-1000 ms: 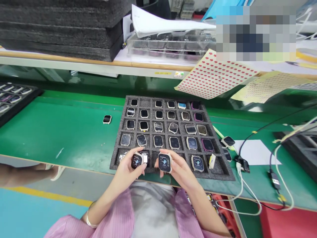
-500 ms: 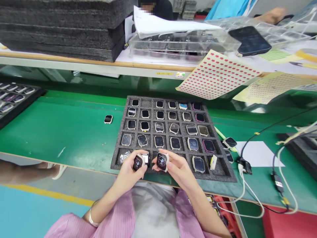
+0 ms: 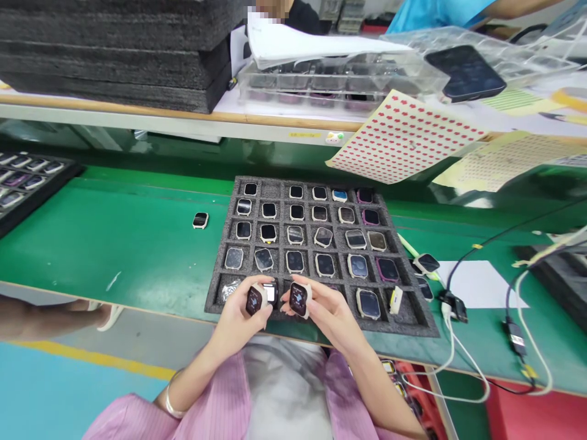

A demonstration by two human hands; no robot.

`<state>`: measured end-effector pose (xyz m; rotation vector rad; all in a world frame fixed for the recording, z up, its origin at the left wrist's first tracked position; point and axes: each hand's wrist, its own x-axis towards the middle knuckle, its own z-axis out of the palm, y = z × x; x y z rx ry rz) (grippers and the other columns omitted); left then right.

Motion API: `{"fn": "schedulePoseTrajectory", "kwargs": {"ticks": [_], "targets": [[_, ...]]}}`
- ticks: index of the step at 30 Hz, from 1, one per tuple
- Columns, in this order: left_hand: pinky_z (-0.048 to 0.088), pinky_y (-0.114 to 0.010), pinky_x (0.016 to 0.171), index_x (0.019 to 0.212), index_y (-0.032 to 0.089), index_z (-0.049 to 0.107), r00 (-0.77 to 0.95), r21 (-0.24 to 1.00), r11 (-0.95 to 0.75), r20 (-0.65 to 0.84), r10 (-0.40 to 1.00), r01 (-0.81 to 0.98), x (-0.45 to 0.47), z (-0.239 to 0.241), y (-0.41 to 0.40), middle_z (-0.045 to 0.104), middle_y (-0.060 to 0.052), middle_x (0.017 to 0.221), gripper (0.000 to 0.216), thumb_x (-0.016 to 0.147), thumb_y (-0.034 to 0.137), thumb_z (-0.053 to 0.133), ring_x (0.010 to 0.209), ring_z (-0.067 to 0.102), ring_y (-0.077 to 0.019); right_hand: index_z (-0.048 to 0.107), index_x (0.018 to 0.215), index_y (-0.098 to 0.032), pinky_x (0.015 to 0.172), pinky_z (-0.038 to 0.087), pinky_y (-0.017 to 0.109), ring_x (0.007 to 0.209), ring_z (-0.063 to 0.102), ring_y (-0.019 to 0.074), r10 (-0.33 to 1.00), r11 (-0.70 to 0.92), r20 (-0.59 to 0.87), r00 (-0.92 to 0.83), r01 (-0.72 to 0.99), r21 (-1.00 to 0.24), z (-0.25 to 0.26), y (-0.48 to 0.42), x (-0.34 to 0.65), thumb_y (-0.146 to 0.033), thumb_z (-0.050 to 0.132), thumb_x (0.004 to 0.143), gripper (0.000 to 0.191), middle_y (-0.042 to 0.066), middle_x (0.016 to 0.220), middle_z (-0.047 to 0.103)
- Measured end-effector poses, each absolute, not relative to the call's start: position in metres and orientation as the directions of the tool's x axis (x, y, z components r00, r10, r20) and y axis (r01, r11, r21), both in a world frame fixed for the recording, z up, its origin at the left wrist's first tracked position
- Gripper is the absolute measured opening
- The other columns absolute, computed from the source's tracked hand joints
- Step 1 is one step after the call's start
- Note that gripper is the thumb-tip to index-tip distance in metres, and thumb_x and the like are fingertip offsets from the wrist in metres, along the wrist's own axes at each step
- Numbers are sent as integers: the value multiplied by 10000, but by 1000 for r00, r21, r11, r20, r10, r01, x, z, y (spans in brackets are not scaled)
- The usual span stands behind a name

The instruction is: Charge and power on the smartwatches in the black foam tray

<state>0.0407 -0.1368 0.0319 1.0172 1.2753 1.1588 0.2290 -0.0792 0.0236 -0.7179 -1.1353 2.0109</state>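
Left hand and right hand hover at the near edge of a grey foam tray on a green worktop. Each grip is clamped on one watch body: left watch body, right watch body. Nearly every tray pocket holds one watch body, screen up.

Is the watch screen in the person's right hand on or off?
On: the watch held in the right hand shows pale lit marks on its dark face.
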Motion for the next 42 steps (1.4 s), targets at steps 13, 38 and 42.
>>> {"fn": "schedulePoseTrajectory", "kwargs": {"ticks": [13,38,42], "targets": [[380,-190,512,1098,195,547,-36,988,146,-148,988,-54,38,30,-139,515,30,795,337,773,107,566,513,436,-50,632,1201,-239,772,543,324,796,691,185,788,-352,-109,-606,-299,-887,27,-81,228,-311,668,850,361,79,984,719],[372,-199,527,1079,194,549,-55,993,112,-114,992,-38,34,28,-142,508,31,755,301,784,144,582,530,439,-68,622,1208,-220,772,556,371,799,694,209,765,-303,-65,-640,-269,-914,25,-79,235,-322,660,851,373,96,983,709],[389,-198,540,1095,195,536,-35,993,117,-118,992,-29,35,31,-142,492,37,743,309,795,136,575,540,447,-68,624,1193,-204,793,558,408,830,699,235,759,-340,-99,-644,-261,-904,27,-79,233,-342,672,837,385,109,985,713]]}}
